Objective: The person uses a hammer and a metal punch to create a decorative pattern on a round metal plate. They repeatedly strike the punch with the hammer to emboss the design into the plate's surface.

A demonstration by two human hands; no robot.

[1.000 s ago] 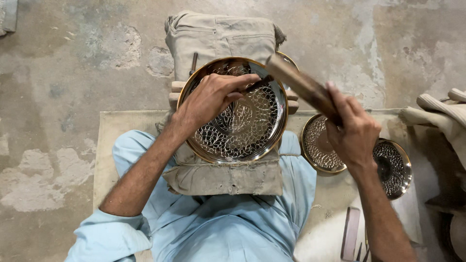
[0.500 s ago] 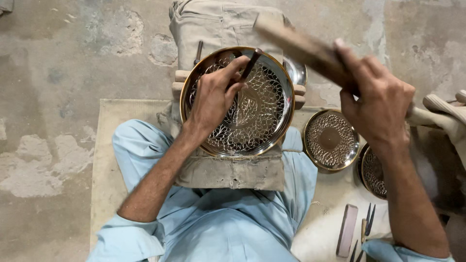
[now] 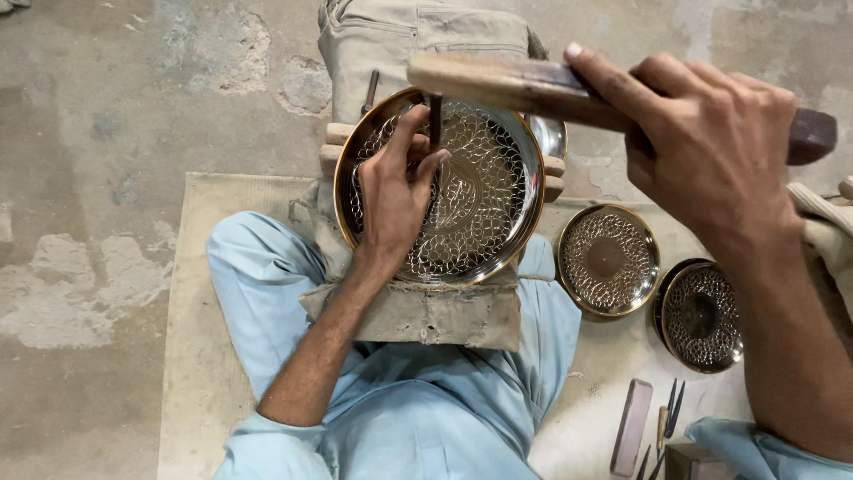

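Observation:
A large round metal plate with a cut lattice pattern lies tilted on a cloth-wrapped block in my lap. My left hand rests on the plate and pinches a thin dark chisel upright against it. My right hand grips a thick wooden mallet, held level with its end just above the chisel's top.
Two smaller patterned metal bowls sit on the mat at my right. Several small tools and a flat stone bar lie at the lower right. A spare punch rests behind the plate. Bare concrete floor lies to the left.
My right hand has swung the mallet from up and to the right down and left, over the chisel. My left hand has set the chisel upright on the plate.

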